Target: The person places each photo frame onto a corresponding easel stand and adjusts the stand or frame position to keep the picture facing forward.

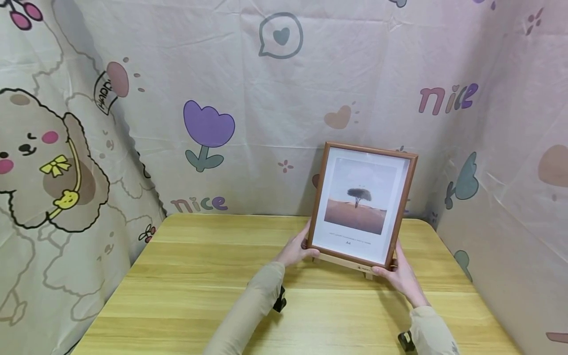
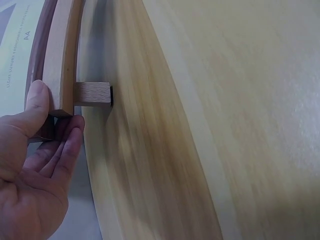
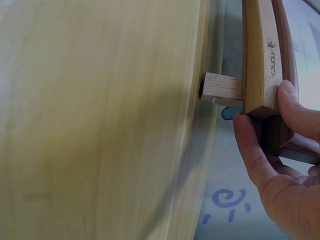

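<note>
A brown wooden picture frame [image 1: 355, 222] with a print of a lone tree stands tilted back on a light wooden easel [image 1: 341, 262]. At its lower left corner my left hand [image 1: 298, 250] grips the frame, thumb in front and fingers curled behind. My right hand [image 1: 405, 276] holds the lower right corner the same way. In the left wrist view, the thumb lies beside the end of the easel's ledge [image 2: 61, 60], with a short foot [image 2: 92, 94] sticking out. The right wrist view shows lettering on the ledge [image 3: 264, 60]; fingertips are right at its end. The easel's back is hidden.
The wood-grain table [image 1: 191, 281] reaches back to a patterned cloth [image 1: 262, 98] hanging behind it. More patterned cloth hangs at the left and right sides. The frame stands near the table's back right part.
</note>
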{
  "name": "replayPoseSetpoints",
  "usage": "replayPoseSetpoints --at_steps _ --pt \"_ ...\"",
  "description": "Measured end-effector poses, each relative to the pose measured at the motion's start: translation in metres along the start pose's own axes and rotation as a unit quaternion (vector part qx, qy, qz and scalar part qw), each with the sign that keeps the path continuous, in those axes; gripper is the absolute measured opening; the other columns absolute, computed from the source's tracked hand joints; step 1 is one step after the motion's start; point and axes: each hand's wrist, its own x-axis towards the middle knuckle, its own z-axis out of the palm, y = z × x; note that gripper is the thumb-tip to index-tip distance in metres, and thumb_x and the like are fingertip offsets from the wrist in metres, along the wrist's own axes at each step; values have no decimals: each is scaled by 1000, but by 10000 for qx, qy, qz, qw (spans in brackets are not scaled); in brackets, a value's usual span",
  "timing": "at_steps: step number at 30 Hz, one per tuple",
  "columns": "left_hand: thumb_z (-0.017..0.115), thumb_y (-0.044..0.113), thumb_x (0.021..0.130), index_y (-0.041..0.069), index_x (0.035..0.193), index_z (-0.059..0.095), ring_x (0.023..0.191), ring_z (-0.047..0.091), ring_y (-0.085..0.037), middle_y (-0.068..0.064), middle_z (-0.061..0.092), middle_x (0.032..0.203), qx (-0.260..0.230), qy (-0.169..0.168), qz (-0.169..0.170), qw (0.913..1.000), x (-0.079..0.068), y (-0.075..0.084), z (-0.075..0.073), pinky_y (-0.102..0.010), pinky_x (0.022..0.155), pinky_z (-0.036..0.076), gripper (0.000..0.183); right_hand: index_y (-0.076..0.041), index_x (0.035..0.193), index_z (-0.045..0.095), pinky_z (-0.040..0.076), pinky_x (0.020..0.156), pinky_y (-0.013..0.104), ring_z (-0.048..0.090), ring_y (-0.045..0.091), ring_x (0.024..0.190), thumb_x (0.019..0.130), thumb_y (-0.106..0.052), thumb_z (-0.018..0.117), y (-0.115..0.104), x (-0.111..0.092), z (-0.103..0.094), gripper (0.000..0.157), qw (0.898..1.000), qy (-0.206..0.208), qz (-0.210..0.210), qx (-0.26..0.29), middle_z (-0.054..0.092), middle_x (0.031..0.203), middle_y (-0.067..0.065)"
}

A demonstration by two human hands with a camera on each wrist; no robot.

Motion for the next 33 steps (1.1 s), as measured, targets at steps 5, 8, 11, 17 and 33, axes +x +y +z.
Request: replayPoseSetpoints --at_steps 5,8,11,17,33 --pt "75 29 89 23 164 3 109 66 -28 -27 52 147 33 -18 -83 10000 -1 -2 0 -46 107 48 104 -16 163 -6 54 71 26 68 44 98 82 -14 84 -2 0 1 121 10000 20 -16 -19 57 124 41" --pt "74 31 90 27 164 1 101 65 -22 -27 61 137 18 -49 -166 9998 -3 -2 -1 -41 101 50 104 -15 163 -5 54 70 25 68 45 98 82 -13 84 -3 1 2 121 10000 31 -42 24 56 125 41" --pt "74 31 90 27 164 1 91 62 -16 -26 66 127 -16 -34 -188 9998 -4 -3 -2 -38 95 51 103 -14 163 -5 55 70 26 68 45 98 82 -12 84 -5 1 2 120 9999 21 -97 24 56 126 41" --pt "74 28 90 22 164 2 84 58 -14 -27 68 123 3 -7 -148 9999 -6 -3 -4 -40 96 50 103 -13 163 -4 55 71 28 69 44 98 82 -12 84 -7 1 3 119 9999 -18 -111 18 57 124 41" --pt "73 28 92 17 164 2 85 56 -21 -33 58 133 82 -24 -222 9997 -14 -3 -10 -43 92 49 101 -11 163 -3 55 75 25 69 45 99 82 -10 83 -9 4 9 119 9999 -41 -32 127 60 120 42"
